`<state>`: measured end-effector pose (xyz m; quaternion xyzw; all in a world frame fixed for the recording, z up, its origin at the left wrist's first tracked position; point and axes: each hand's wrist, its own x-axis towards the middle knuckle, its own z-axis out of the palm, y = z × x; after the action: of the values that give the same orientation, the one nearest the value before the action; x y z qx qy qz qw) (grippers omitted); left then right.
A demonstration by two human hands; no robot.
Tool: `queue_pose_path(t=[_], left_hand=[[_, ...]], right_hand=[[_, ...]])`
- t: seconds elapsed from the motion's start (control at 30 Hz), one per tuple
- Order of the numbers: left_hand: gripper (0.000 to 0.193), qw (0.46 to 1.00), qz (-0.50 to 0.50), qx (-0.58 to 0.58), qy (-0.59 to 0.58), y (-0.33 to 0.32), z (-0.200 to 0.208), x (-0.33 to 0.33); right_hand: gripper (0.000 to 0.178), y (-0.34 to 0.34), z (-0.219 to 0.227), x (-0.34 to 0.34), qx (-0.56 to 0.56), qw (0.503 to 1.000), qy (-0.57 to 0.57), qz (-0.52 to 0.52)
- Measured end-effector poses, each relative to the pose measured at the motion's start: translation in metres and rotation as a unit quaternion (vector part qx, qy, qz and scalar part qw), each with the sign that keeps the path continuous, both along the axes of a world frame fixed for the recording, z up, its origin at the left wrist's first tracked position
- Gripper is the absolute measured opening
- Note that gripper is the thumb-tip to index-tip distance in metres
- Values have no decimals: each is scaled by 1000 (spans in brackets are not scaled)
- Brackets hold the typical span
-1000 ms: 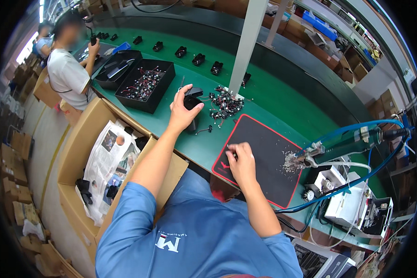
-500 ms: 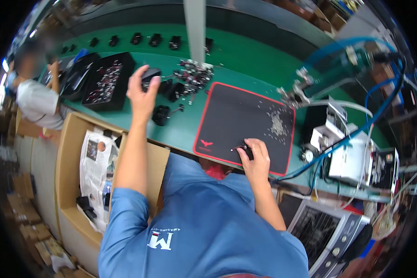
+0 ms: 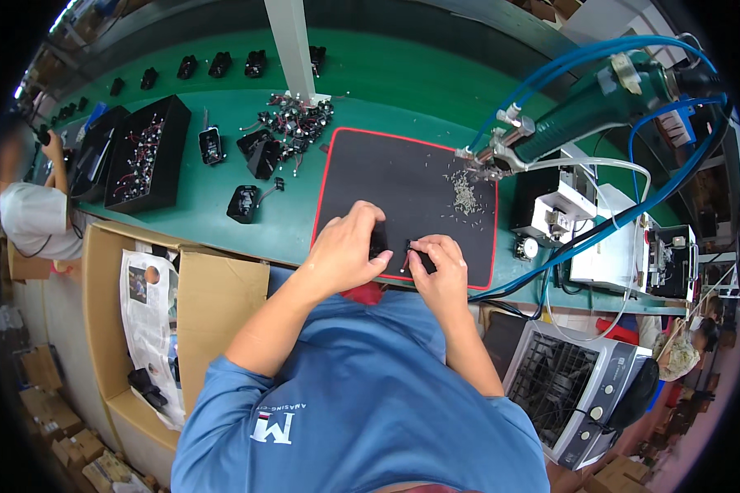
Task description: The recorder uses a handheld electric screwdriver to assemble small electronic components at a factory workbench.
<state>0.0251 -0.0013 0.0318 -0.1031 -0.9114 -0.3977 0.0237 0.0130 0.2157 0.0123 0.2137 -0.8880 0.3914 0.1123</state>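
Note:
A black plastic housing (image 3: 377, 240), partly covered by my fingers, is gripped in my left hand (image 3: 341, 251) above the near edge of a black mat (image 3: 362, 164) with a red border. Just to its right, my right hand (image 3: 442, 267) pinches a small black part with red and dark wires (image 3: 406, 256) between thumb and fingers. The two hands are close together but apart. On the mat's right side lies a loose heap of small silvery screws (image 3: 466, 197).
Left of the mat are black housings (image 3: 243, 204), a pile of wired parts (image 3: 300, 119) and a black bin (image 3: 175, 148) of similar parts. A green powered tool (image 3: 559, 123) with blue hoses overhangs the right. A cardboard box (image 3: 214, 304) stands at my left; a co-worker (image 3: 37, 214) sits beyond.
My left hand has come from the housings at the left to the mat, beside my right hand, with a black housing. My right hand still holds the wired part. The view has shifted.

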Motion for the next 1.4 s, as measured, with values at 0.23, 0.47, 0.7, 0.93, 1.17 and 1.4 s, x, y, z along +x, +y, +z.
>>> queue_pose_path(t=[0.23,0.47,0.7,0.93,1.17,1.4], left_hand=[[91,990,-62,-57,112,-11,-2,-2],[106,994,-74,4,81,-18,-19,1],[92,991,-86,25,105,-9,-28,-7],[95,987,-84,26,133,-9,-28,-7],[94,986,-93,38,134,-8,-26,-8],[97,982,-67,42,174,-7,-35,-8]], right_hand=[[17,-1,-3,-2,0,1000,1,-7],[14,-7,5,-3,-23,999,-34,2],[16,-37,23,1,32,994,61,85],[16,-35,21,2,82,988,67,113],[16,-43,24,0,109,987,59,103],[12,-51,36,-2,147,988,-22,46]])
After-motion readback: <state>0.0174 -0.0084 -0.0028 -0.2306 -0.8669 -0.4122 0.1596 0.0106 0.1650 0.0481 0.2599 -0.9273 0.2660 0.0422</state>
